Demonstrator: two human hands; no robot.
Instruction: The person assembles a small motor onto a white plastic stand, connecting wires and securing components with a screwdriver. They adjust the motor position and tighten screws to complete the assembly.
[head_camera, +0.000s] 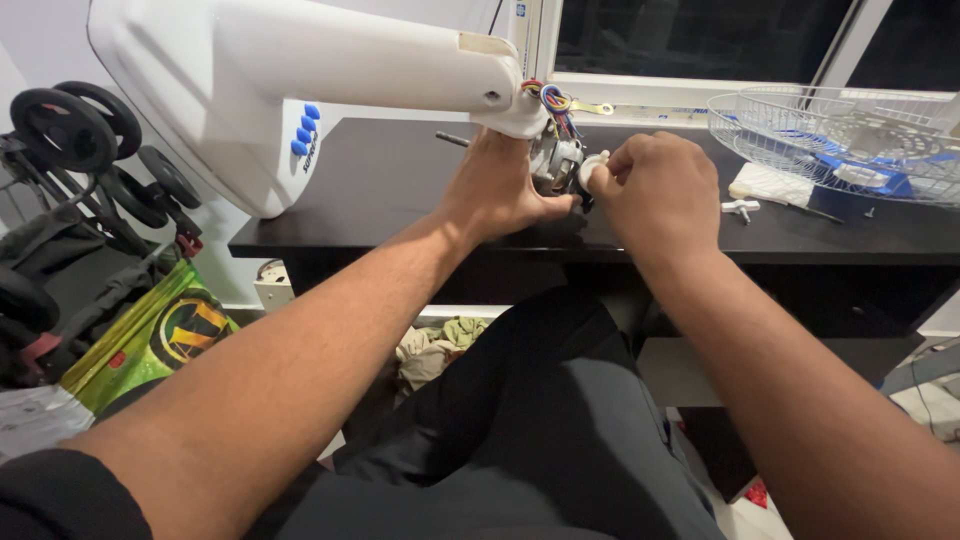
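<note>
A white pedestal fan body (300, 70) lies tipped across the dark table (380, 180), its base with blue buttons at the left. At its head the bare motor (556, 158) shows with coloured wires above it. My left hand (495, 190) grips the motor from the left and below. My right hand (655, 190) is closed around a small white round part (592, 168) at the motor's right end, touching it. What lies under my fingers is hidden.
A white wire fan grille (840, 130) over a blue blade sits at the table's right, with a white cloth (770, 185), a small white knob (741, 208) and a screw nearby. A folded stroller (70, 160) and a green bag (150, 335) stand left. Dark window behind.
</note>
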